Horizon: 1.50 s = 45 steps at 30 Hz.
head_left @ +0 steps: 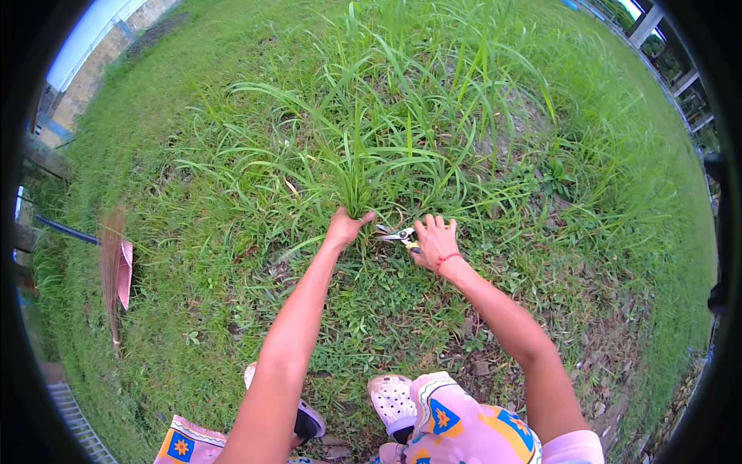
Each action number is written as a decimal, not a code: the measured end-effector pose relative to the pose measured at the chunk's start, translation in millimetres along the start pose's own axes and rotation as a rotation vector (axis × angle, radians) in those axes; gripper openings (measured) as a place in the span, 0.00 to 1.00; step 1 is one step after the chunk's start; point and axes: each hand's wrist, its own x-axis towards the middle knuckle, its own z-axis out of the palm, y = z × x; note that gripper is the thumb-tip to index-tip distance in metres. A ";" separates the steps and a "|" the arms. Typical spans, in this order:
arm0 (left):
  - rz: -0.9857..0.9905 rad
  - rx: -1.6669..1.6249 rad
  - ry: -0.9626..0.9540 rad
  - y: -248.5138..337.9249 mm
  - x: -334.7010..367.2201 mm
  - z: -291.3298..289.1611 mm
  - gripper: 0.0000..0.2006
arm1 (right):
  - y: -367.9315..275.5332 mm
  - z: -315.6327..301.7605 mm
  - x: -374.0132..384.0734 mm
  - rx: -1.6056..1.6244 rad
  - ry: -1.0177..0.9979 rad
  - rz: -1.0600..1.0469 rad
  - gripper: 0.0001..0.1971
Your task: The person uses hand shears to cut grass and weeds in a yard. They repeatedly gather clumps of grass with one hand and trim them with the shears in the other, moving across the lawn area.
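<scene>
A clump of long green grass (355, 182) is bunched in my left hand (345, 228), whose fingers wrap round the lower stems. To the right of it, my right hand (439, 241) grips a pair of pruning shears (403, 235) by the handles; a bit of yellow shows on them. The blades are spread and point left toward the base of the clump, close to my left hand. A red bracelet circles my right wrist. Whether the blades touch any stems I cannot make out.
Tall grass (464, 69) grows ahead, with low weeds around my feet. At the left stand a stick broom (113, 271) and a pink dustpan (125, 274). My white clog (390, 398) is near the lower edge. Bare, stony soil (610, 348) shows at the right.
</scene>
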 end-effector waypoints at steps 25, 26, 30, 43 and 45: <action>0.230 0.327 0.303 -17.5 -30.0 -32.2 0.20 | -45.0 6.0 20.4 -0.077 -0.048 0.068 0.21; 0.282 0.368 0.279 -18.5 -19.9 -25.3 0.20 | -49.3 10.7 27.7 -0.067 -0.058 0.062 0.21; 0.394 0.515 0.121 -25.1 13.0 -22.3 0.18 | -60.7 30.8 53.3 -0.074 0.038 0.008 0.25; 0.067 -0.262 0.010 -14.2 2.0 -63.6 0.13 | -43.3 5.9 40.1 0.013 -0.053 -0.084 0.28; 0.098 -0.191 -0.027 -9.8 -1.7 -65.3 0.14 | -48.3 6.2 42.0 0.021 0.023 -0.104 0.30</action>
